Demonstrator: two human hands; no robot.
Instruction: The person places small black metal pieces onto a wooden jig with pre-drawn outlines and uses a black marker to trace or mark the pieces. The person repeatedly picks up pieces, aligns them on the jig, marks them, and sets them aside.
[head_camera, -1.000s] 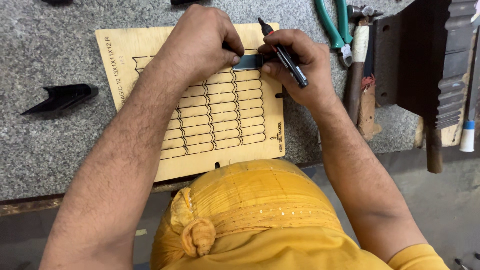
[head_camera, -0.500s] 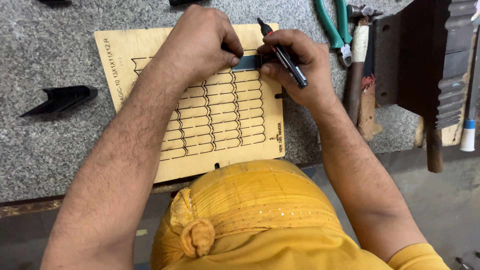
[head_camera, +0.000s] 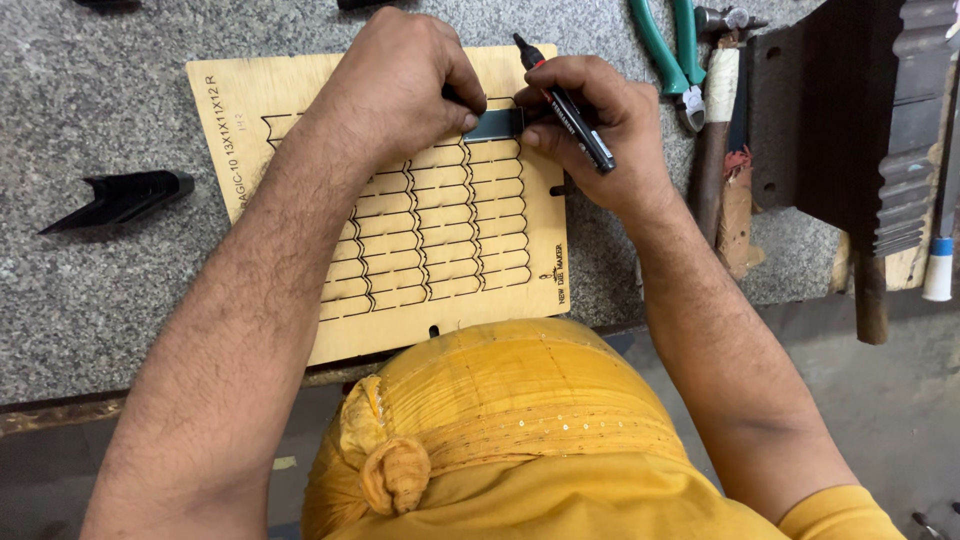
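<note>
I am looking down on a wooden board (head_camera: 400, 240) lying flat on a stone worktop (head_camera: 100, 300). On the board's far edge, my left hand (head_camera: 400, 85) and right hand (head_camera: 600, 125) are meeting over a small metal strip (head_camera: 495, 124) lying between them. A marker (head_camera: 565, 105) is resting in the right hand. Left of the board, a folded metal piece (head_camera: 120, 197) is lying apart. Right of the board, pliers (head_camera: 670, 45) and a hammer (head_camera: 715, 110) are lying side by side, with a metal block (head_camera: 840, 130) beyond them.
</note>
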